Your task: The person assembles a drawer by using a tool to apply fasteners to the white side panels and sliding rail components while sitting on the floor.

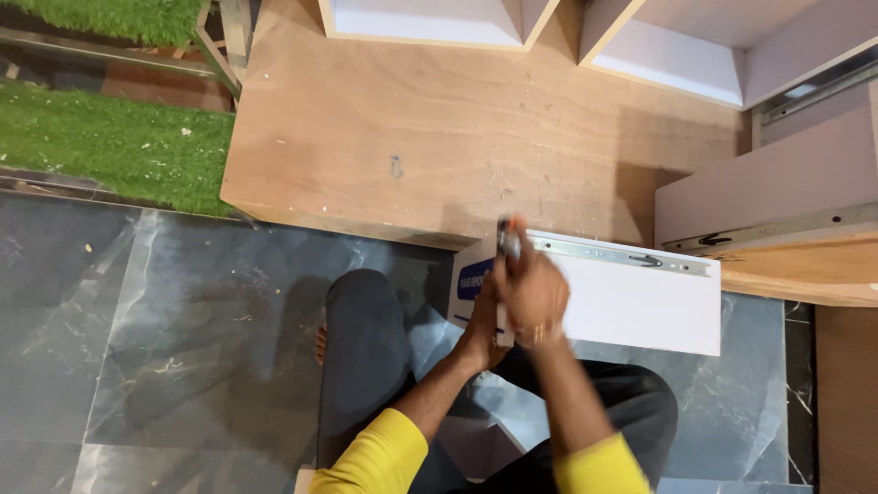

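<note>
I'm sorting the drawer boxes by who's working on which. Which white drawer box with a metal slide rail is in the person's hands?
The white drawer box on the dark floor by the knees; both the left hand and right hand are at its left end. The other rests untouched on the plywood.

Both forearms reach forward from yellow sleeves and meet in front of the body. The right hand [533, 291] sits on top, blurred, its fingers [512, 261] curled into a closed grip, a band on the wrist. The left hand [482, 327] lies just beneath, touching it, its fingers hidden.
</note>
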